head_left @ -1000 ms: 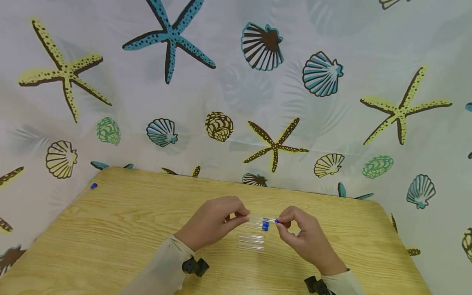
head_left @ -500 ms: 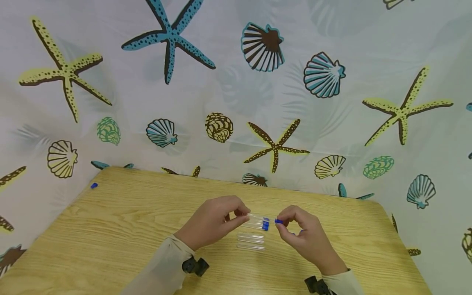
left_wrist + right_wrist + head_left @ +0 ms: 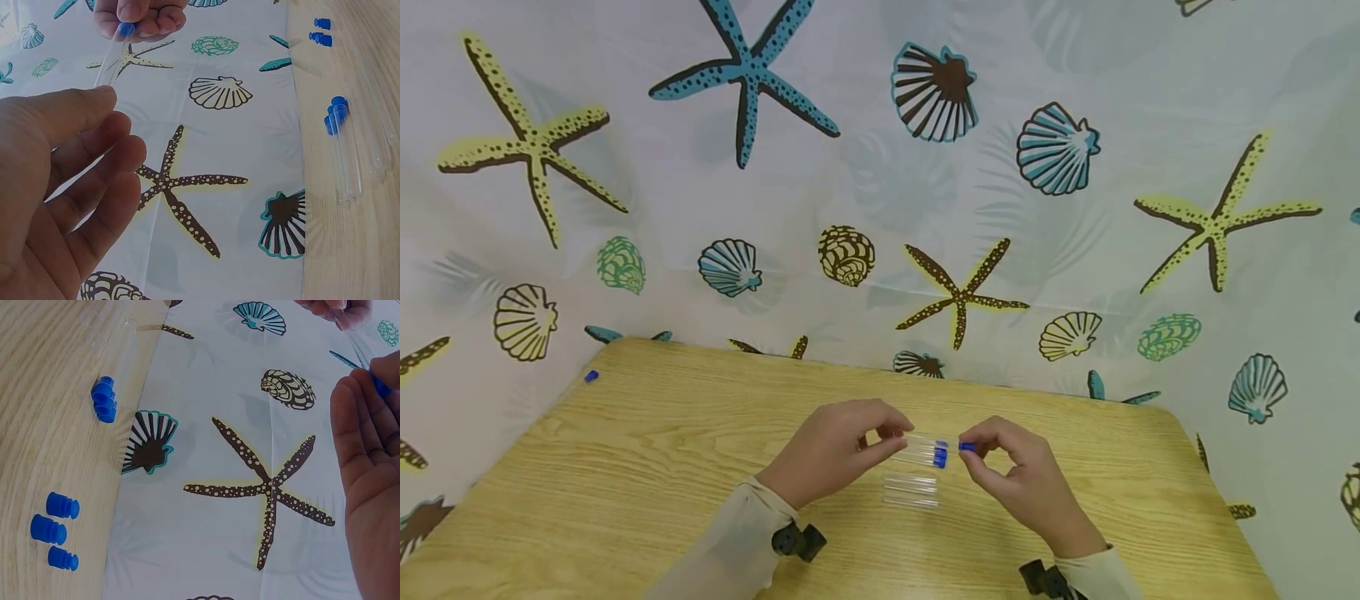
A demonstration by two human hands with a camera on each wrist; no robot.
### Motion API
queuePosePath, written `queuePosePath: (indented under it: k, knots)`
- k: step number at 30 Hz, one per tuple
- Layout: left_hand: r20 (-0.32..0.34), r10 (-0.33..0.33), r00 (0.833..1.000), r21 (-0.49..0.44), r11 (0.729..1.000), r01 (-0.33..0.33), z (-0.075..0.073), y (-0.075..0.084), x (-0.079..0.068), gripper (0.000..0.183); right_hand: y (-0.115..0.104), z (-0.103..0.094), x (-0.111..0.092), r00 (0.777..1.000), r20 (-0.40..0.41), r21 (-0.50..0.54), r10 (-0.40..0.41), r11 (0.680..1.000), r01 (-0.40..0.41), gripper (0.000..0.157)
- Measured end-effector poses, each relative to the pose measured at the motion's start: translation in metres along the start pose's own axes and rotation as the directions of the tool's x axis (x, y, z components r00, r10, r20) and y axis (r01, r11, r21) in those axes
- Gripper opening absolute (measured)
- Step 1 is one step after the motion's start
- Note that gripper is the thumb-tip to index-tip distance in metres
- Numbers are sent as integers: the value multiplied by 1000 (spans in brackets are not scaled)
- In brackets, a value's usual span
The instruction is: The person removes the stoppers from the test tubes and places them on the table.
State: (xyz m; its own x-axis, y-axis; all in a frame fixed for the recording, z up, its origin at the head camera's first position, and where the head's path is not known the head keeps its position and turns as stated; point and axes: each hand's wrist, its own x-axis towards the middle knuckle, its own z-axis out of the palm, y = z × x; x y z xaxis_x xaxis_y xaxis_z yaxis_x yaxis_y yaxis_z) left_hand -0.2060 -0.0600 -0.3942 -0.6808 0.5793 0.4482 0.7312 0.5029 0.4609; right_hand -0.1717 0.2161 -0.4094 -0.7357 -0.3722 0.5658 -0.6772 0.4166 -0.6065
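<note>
Left hand [image 3: 835, 450] is pinching one end of a clear tube [image 3: 111, 62] with the fingertips, and its other fingers are loosely bent. To its right, near to it, the right hand [image 3: 1028, 479] is pinching a blue cap [image 3: 127, 29] between thumb and finger. This cap is at the other end of the tube, so the tube is stretched between the two hands, above the bench [image 3: 685, 433]. How deep the cap sits in the tube, I cannot tell.

Below the held tube, just beside the left hand's fingertips, capped tubes [image 3: 921, 455] lie side by side on the bench, with their blue ends turned to the right hand. Nearer to the person than these lie bare tubes [image 3: 910, 490], in a similar direction. Three loose caps [image 3: 49, 529] rest on the bench near the right hand; the right wrist view shows them clearly.

Well apart from the left hand, far to its left, one far cap [image 3: 592, 377] lies near the bench's edge. Behind both hands, beyond the bench, a pale cloth [image 3: 865, 183] hangs, printed with starfish and shells.
</note>
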Motion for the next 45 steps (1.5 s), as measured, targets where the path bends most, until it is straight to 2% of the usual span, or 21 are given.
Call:
queuePosePath:
  k: [8, 16, 21, 26, 31, 35, 38, 45]
  knots:
    - [-9, 13, 1000, -6, 1000, -13, -2, 0, -4, 15, -5, 3, -3, 1000, 0, -6, 10, 1000, -10, 26]
    - [1, -27, 1000, -26, 999, 27, -3, -2, -8, 16, -7, 4, -7, 1000, -27, -68, 13, 998, -15, 24]
    - [13, -71, 997, -18, 997, 71, -1, -5, -8, 16, 0, 1, -8, 988, -38, -120, 153, 980, -156, 17]
    - [52, -132, 990, -17, 991, 133, 4, -10, -8, 14, 8, -2, -7, 965, -47, -228, 258, 938, -262, 26]
    - [102, -209, 973, -26, 977, 212, 13, -19, -8, 8, 14, -5, -8, 929, -67, -309, 364, 878, -366, 19]
    - [146, -282, 948, -48, 955, 291, 21, -27, -9, 5, 17, -7, -7, 889, -72, -319, 452, 834, -450, 13]
    - [170, -327, 930, -53, 939, 340, 26, -34, -9, 5, 19, -8, -7, 867, -68, -313, 493, 815, -488, 12]
    - [176, -401, 899, -43, 909, 414, 38, -50, -9, 5, 25, -12, -6, 846, -50, -316, 531, 795, -518, 11]
